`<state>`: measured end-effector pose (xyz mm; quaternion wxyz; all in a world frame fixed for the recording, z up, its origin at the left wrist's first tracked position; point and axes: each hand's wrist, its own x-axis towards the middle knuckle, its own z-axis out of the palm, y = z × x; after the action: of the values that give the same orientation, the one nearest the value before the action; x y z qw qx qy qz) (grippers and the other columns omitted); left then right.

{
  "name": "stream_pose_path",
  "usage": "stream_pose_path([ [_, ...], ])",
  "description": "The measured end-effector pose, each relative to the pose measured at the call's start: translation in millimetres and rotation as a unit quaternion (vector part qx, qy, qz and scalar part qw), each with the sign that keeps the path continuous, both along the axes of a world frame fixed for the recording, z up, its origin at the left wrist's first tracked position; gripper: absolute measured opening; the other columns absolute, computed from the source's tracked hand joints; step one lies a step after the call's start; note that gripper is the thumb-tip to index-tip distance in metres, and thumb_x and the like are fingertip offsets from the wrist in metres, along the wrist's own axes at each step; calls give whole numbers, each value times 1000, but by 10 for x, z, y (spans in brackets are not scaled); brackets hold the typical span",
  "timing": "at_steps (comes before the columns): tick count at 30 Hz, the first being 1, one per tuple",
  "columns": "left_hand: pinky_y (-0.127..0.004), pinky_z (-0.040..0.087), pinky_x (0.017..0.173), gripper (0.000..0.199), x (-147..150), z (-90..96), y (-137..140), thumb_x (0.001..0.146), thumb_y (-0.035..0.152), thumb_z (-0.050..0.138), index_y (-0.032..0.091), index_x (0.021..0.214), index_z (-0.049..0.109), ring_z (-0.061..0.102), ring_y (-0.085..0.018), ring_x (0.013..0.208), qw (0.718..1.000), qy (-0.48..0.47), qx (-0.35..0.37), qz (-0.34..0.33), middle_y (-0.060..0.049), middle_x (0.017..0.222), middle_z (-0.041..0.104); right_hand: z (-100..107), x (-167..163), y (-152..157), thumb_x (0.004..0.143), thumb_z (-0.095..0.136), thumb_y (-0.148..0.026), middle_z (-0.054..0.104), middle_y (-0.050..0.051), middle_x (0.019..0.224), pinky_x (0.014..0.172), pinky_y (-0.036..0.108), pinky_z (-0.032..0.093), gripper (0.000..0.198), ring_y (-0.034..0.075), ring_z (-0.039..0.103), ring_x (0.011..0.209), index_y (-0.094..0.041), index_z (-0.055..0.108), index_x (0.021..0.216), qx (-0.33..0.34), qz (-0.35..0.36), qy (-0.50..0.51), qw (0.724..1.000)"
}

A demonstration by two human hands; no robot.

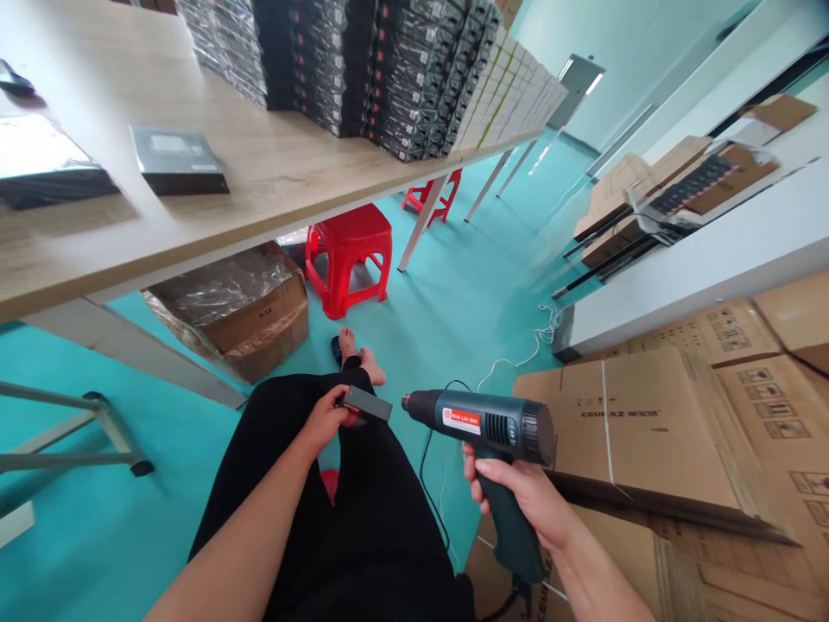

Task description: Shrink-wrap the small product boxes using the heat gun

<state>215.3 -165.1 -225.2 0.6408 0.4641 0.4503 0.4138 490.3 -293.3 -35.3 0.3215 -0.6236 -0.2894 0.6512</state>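
Head camera footage is aimed down at a seated person's lap, clad in black trousers (363, 518), with bare feet (363, 354) seen on the teal floor (453, 320). A small dark flat box (367, 403) is pinched by the left hand (324, 419), thumb on top and fingers beneath, and is held above the knees. A dark green heat gun (492, 432) is gripped by the right hand (518, 492), whose fingers are wrapped around the handle; its nozzle (409, 402) is pointed at the near end of the box, just beside it but not touching. A black cord (427, 466) is seen hanging below the gun. To the left, a wooden table (272, 173) carries a single flat black box (178, 160) and long rows of stacked black packaged boxes (389, 69). Under the table, a cardboard carton lined with plastic film (239, 307) and a red plastic stool (350, 255) are seen, with a second red stool (435, 197) farther off. Flattened cardboard cartons (680, 415) are lying to the right.
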Motion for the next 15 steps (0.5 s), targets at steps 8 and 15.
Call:
stream_pose_path([
  [8, -27, 39, 63, 38, 0, -73, 4, 52, 11, 46, 18, 85, 62, 53, -19, 72, 993, -75, -79, 38, 1, 72, 60, 73, -59, 89, 82, 60, -30, 63, 8, 89, 56, 24, 50, 30, 15, 59, 68, -13, 60, 108, 28, -19, 37, 999],
  [15, -30, 46, 59, 21, -2, -63, -1, 55, 19, 48, 16, 74, 57, 57, -20, 64, 945, -213, -230, 95, -1, 66, 60, 237, -112, 119, 80, 60, -27, 64, 10, 89, 56, 23, 49, 29, 15, 61, 67, -13, 62, 105, -23, 50, 105, 993],
])
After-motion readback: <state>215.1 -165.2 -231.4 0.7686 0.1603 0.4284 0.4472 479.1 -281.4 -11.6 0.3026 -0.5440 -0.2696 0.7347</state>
